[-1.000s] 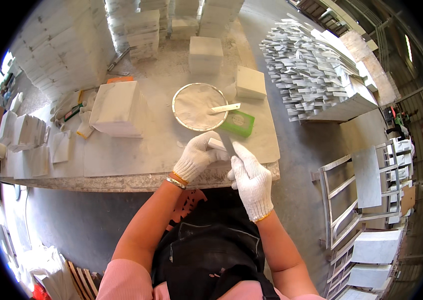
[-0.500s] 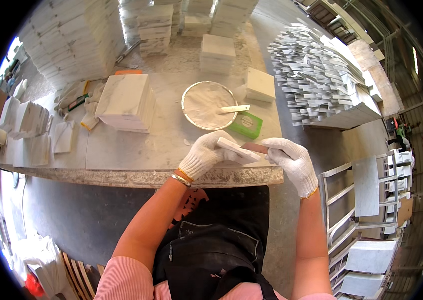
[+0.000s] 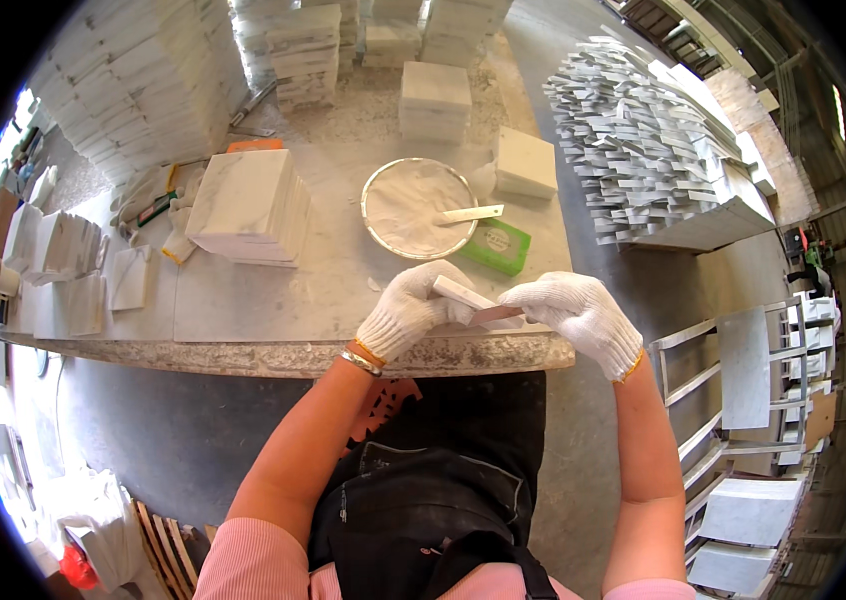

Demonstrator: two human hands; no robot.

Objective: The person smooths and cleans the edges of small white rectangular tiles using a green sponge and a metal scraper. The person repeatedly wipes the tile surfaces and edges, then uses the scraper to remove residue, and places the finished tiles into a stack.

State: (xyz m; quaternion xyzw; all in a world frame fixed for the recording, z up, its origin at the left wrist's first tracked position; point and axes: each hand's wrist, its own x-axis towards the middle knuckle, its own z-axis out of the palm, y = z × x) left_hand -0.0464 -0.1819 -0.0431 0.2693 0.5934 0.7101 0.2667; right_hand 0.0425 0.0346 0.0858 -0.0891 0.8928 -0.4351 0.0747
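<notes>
Gripping small stone strip (image 3: 465,296) w/ both closed hands, left hand (image 3: 405,312), right hand (image 3: 575,312); powder bowl (image 3: 417,207) just behind.

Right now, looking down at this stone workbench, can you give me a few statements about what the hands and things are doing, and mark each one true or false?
1. Both hands wear white knit gloves. True: left hand and right hand.
2. The hands hold a small pale stone strip between them. True.
3. The round metal pan is empty. False: it holds white powder, with a flat scraper lying across its rim.
4. The green box sits on the stack of marble tiles. False: it lies on the bench beside the pan.
</notes>
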